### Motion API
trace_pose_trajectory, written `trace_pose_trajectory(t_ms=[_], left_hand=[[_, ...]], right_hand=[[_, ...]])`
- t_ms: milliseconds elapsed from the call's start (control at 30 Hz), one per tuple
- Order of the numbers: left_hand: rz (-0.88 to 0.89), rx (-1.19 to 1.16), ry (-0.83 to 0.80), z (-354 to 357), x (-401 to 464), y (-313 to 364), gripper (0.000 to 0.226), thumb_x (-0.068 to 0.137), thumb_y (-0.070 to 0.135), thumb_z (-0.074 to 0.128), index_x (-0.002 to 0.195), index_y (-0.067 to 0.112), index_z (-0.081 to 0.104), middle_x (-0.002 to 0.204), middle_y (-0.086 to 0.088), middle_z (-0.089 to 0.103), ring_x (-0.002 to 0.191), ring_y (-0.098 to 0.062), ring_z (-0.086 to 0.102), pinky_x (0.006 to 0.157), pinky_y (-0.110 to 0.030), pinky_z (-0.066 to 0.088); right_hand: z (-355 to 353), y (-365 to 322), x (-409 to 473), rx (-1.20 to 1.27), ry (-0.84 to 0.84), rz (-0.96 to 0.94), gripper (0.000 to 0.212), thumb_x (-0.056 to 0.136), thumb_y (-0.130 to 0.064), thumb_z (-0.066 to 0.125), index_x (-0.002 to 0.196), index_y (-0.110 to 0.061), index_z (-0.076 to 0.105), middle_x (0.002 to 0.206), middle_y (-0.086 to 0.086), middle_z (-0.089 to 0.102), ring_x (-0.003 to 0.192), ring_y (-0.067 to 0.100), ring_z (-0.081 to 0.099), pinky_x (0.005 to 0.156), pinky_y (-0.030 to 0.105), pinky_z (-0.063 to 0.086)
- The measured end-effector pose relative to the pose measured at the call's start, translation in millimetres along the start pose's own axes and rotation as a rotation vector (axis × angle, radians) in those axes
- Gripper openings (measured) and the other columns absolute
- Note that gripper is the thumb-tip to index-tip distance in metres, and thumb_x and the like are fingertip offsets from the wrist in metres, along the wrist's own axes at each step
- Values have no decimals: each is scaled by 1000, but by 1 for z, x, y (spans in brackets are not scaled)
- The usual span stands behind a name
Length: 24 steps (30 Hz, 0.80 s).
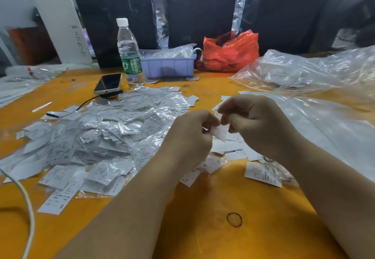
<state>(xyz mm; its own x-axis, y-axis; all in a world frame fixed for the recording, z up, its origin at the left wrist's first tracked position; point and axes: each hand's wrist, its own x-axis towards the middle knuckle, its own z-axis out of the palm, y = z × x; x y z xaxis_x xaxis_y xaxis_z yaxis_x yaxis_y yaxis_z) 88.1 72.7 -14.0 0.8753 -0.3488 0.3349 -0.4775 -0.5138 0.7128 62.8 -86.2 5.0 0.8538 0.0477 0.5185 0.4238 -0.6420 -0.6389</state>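
A small white label point(220, 134) held in the air between both hands, just above the orange table point(194, 238). The left hand point(190, 135) pinches the label's left edge with curled fingers and thumb. The right hand point(257, 125) pinches its upper right edge in the same way, knuckles up. The two hands nearly meet over the label, and its lower corner hangs free and points down.

Directly below the label, a few loose printed labels point(262, 174) lie flat on the table, partly hidden by the wrists. Left of the label, and spreading well away from it, lies a large heap of labels in clear sleeves point(101, 135); some show the size marks S and XL. Nearer the viewer than the label, a thin dark rubber band point(234, 219) lies alone on the bare table between the forearms.

Beyond the label and to its left, a phone point(108, 83) lies face up with a black cable point(87, 102) running from it. A capped water bottle point(129, 56) stands just beside the phone. Straight beyond the label is a lilac plastic bin point(168, 67), with a red plastic bag point(231, 54) beside it. Right of the label, crumpled clear plastic bags point(314, 72) cover the table. Far left of the label, a white cable point(28, 208) curves across the table's near corner.
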Motion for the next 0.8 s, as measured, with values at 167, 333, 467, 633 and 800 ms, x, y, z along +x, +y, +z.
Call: trace_pose_trajectory(t_ms=[167, 333, 467, 633, 800], left_hand=[[31, -78, 23, 3, -3, 6, 18, 81, 27, 78, 95, 25, 67, 87, 14, 67, 77, 4, 61, 62, -5, 45], [60, -114, 11, 13, -5, 13, 25, 77, 35, 79, 97, 26, 68, 83, 16, 65, 79, 6, 60, 63, -5, 44], [84, -70, -13, 22, -5, 15, 21, 88, 18, 68, 104, 32, 65, 87, 18, 65, 81, 0, 60, 64, -13, 49], [115, -95, -97, 27, -10, 19, 32, 91, 19, 65, 115, 39, 58, 85, 17, 66, 77, -5, 62, 58, -12, 45], [185, -63, -148, 27, -15, 23, 20, 92, 18, 63, 89, 37, 67, 86, 29, 64, 75, -1, 58, 57, -9, 43]], right_hand=[[-25, -8, -6, -178, 91, -38, 25, 89, 1, 55, 99, -14, 73, 82, -4, 70, 72, 8, 65, 70, 34, 57], [-47, -9, -32, -598, -21, 96, 29, 85, 3, 52, 100, -12, 71, 87, 8, 68, 77, 27, 65, 70, 41, 56], [-53, -12, -56, -737, -90, 193, 34, 80, 8, 48, 99, -13, 67, 90, 6, 65, 78, 25, 63, 70, 37, 56], [-52, -3, -68, -879, -153, 266, 28, 78, 4, 54, 94, -19, 59, 90, -1, 52, 81, 21, 49, 67, 34, 54], [-50, 7, -72, -963, -220, 423, 23, 86, -9, 55, 107, -19, 55, 86, -2, 38, 84, 19, 38, 63, 34, 46]])
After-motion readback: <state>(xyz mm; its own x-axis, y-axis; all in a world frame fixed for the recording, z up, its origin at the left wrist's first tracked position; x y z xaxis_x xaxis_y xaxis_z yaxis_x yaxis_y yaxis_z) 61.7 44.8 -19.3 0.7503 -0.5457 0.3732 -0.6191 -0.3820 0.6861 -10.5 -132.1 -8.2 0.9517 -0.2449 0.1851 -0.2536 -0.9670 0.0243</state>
